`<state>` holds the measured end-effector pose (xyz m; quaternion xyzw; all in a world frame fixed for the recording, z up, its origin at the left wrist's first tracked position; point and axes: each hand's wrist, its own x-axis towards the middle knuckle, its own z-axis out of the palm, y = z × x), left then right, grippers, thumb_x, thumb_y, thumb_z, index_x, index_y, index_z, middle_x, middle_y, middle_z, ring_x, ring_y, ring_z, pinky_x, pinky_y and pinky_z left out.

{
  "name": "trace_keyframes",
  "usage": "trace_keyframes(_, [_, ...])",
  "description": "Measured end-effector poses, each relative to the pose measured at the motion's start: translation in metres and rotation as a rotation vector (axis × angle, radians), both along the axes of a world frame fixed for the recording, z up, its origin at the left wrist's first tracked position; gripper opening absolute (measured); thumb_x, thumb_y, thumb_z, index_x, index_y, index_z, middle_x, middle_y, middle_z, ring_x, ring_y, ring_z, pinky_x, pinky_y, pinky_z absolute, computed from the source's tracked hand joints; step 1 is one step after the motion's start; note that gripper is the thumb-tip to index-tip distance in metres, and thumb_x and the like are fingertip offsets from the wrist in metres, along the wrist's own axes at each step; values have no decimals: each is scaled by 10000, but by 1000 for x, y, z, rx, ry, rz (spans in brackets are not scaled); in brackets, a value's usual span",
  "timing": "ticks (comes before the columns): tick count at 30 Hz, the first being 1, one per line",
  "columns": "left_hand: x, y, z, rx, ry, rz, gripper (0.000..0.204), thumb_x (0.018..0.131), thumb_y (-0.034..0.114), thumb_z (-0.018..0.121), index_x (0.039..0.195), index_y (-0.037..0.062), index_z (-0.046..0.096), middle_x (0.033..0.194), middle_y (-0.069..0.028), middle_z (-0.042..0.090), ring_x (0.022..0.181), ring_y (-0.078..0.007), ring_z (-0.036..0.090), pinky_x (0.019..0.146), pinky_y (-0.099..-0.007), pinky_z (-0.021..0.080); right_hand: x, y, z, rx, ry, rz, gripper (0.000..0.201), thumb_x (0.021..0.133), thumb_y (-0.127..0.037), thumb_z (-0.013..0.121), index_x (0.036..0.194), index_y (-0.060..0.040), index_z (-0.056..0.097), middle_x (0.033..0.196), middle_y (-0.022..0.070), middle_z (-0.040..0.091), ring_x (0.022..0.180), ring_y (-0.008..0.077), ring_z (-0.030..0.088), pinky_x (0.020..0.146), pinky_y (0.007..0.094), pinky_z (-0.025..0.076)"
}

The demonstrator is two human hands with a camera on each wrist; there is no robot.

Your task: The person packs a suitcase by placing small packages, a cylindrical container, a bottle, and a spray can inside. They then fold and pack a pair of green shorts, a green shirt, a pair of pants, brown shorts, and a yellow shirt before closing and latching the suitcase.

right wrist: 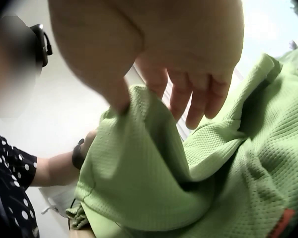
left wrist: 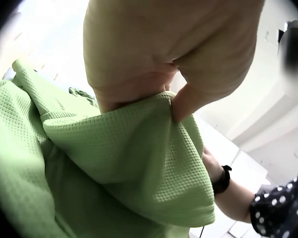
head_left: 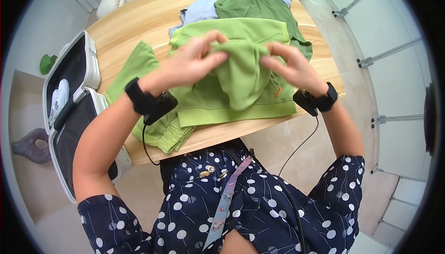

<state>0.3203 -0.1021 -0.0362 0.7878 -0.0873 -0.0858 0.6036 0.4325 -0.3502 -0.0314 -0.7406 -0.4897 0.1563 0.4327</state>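
Note:
A light green textured garment (head_left: 199,98) lies on the wooden table, its hood-like part (head_left: 241,80) lifted between both hands. My left hand (head_left: 192,59) pinches one side of that part's edge between thumb and fingers; the left wrist view shows the thumb (left wrist: 186,101) against the fabric (left wrist: 139,153). On the other side my right hand (head_left: 292,64) pinches the edge, its thumb (right wrist: 119,96) on the cloth (right wrist: 139,173) and the other fingers loosely bent. A small orange tag (head_left: 278,91) shows at the garment's right.
Light green cuffed clothing (head_left: 171,135) lies at the table's left front. Dark green (head_left: 245,3) and pale blue clothes (head_left: 201,10) lie behind. An open suitcase (head_left: 95,64) with white shoes (head_left: 59,98) stands left of the wooden table (head_left: 125,26).

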Motion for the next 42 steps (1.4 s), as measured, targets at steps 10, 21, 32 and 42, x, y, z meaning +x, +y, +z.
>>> trace_keyframes(10, [62, 22, -13, -16, 62, 427, 276, 938, 315, 566, 1087, 84, 537, 763, 46, 603, 566, -6, 450, 498, -182, 331, 60, 69, -21, 126, -288, -404, 253, 915, -267, 574, 1002, -32, 612, 798, 170, 659, 695, 297, 609, 649, 360, 468])
trace_keyframes(21, [78, 48, -34, 497, -173, 354, 416, 853, 336, 661, 1089, 6, 568, 934, -87, 632, 827, -161, 594, 743, -299, 490, 59, 66, -18, -282, -487, -395, 405, 884, -418, 595, 1065, -55, 580, 953, 152, 660, 876, 316, 635, 730, 405, 498])
trace_keyframes(32, [85, 40, -16, 646, -63, 218, 816, 718, 679, 641, 1184, 16, 554, 1153, -219, 593, 1093, -321, 564, 938, -374, 422, 92, 60, -6, -391, -489, -92, 657, 746, -502, 733, 1081, 43, 585, 981, 196, 637, 915, 299, 621, 799, 357, 479])
trace_keyframes(42, [103, 44, -22, 673, -145, 33, 504, 802, 390, 690, 1131, 27, 573, 985, -124, 626, 872, -211, 591, 775, -336, 458, 84, 73, 22, -620, -263, -43, 530, 737, -425, 742, 906, 68, 647, 792, 172, 647, 762, 253, 623, 702, 351, 478])
